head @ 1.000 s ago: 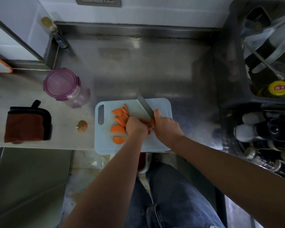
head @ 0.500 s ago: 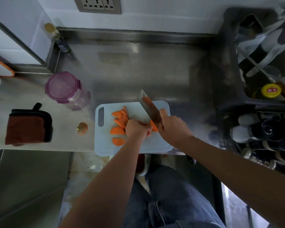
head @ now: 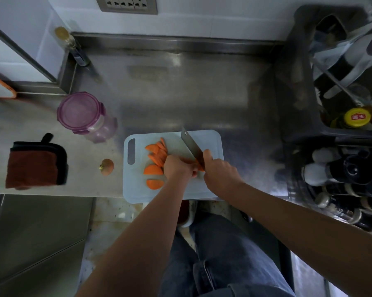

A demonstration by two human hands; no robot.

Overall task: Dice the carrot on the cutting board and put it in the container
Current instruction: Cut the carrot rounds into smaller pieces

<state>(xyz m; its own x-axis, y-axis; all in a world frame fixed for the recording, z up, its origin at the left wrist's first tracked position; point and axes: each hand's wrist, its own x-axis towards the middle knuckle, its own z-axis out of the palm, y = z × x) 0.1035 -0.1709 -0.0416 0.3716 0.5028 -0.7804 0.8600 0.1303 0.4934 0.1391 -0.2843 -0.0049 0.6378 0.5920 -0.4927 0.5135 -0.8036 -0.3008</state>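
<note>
- The orange carrot [head: 153, 169] lies on the white plastic cutting board [head: 210, 140], its half-round slices fanned at the left.
- The left hand [head: 178, 168], fingers curled, pins a piece that is mostly hidden.
- The right hand [head: 220, 175] grips the broad steel cleaver [head: 192, 146], with the blade beside the left knuckles.
- Best to tuck the fingertips and cut strips, then crosswise.
- The purple-lidded clear plastic container [head: 82, 113] stands left of the board, lid on.

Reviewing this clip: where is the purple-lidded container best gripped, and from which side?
Likely round the clear body of the container, below the lid, coming from its right, the side facing the cutting board. It stands upright, the body is round and bare, and the lid's clips jut out.
</note>
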